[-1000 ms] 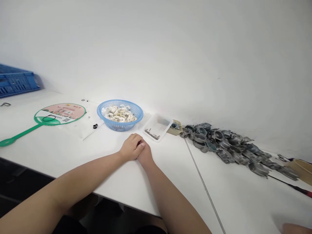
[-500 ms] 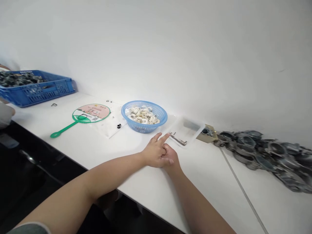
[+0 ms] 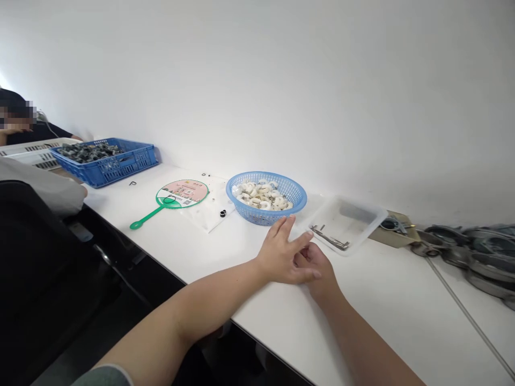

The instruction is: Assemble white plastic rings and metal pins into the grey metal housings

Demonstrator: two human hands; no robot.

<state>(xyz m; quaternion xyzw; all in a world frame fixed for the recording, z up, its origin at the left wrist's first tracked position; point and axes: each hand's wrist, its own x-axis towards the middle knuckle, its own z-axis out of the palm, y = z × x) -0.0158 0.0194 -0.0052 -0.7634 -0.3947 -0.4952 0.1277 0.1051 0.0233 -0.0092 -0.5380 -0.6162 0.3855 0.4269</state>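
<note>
My left hand [image 3: 281,254] rests on the white table [image 3: 394,300] with its fingers stretched out and apart, lying partly over my right hand [image 3: 319,271]. My right hand sits on the table with its fingers mostly hidden under the left one. Neither hand holds anything that I can see. Just beyond the fingertips stands a blue round basket [image 3: 266,197] filled with white rings. To its right lies a clear plastic tray [image 3: 348,223] with a few thin metal pieces in it.
A green hand fan [image 3: 171,201] lies on a clear sheet left of the basket. A blue crate [image 3: 107,160] of dark parts stands far left, beside another person. Grey metal castings [image 3: 470,249] pile up at the right, with a thin rod [image 3: 462,311] across the table.
My view has swung to the left, bringing the blue crate and another person into sight. My left hand has opened from a closed rest into spread fingers.
</note>
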